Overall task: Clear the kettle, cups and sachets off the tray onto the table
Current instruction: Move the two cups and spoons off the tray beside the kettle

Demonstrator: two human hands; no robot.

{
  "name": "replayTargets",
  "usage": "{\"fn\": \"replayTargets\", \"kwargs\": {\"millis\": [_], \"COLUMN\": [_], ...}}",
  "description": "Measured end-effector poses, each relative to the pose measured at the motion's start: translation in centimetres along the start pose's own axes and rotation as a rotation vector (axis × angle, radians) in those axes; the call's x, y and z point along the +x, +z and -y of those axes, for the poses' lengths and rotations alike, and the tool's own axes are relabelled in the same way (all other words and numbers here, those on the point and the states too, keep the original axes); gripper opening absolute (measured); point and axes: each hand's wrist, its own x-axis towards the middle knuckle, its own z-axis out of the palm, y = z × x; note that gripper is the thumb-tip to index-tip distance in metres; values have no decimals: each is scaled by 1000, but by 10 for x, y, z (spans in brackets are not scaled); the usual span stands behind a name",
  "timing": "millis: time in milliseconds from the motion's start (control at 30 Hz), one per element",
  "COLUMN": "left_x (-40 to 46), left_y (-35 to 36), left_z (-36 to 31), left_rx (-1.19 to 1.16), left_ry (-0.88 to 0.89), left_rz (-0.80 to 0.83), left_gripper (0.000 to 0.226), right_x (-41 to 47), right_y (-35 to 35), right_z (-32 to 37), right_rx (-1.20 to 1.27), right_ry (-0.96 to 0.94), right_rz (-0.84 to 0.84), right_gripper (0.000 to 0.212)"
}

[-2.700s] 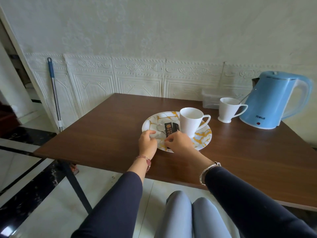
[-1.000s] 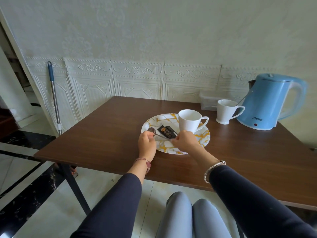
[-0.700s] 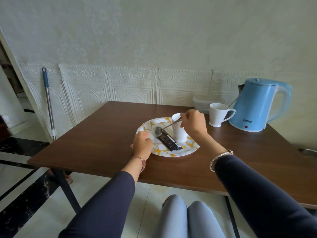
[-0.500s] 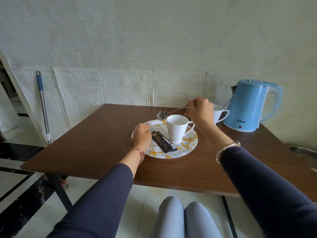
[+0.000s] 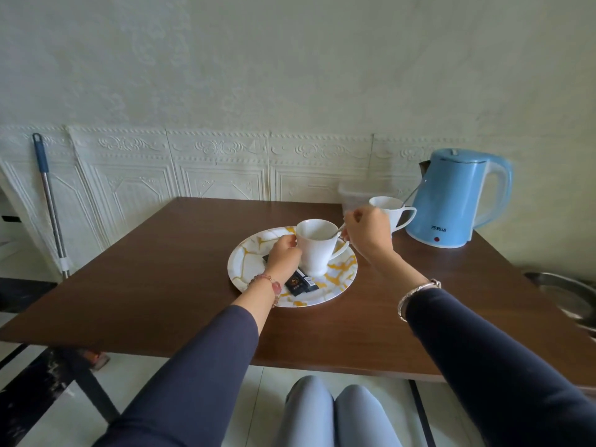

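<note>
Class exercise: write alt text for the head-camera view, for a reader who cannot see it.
A seated person's right hand lowers a spoon into a white cup that the left hand steadies on a marbled tray beside a dark sachet. A second cup and blue kettle stand on the brown table.

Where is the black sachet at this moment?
The black sachet lies on the marbled tray, toward its near edge, just in front of the white cup and partly under the left hand.
</note>
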Motion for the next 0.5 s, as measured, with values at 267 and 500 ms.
{"fn": "replayTargets", "kwargs": {"millis": [267, 500], "left_x": [7, 3], "left_y": [9, 8], "left_z": [5, 8], "left_rx": [-32, -29], "left_ry": [-44, -29], "left_rz": [1, -12], "left_gripper": [42, 41], "right_x": [3, -15], "right_y": [16, 16], "right_z": [-18, -39], "right_rx": [105, 85], "right_ry": [88, 243], "right_rz": [25, 36], "right_gripper": [27, 35]}}
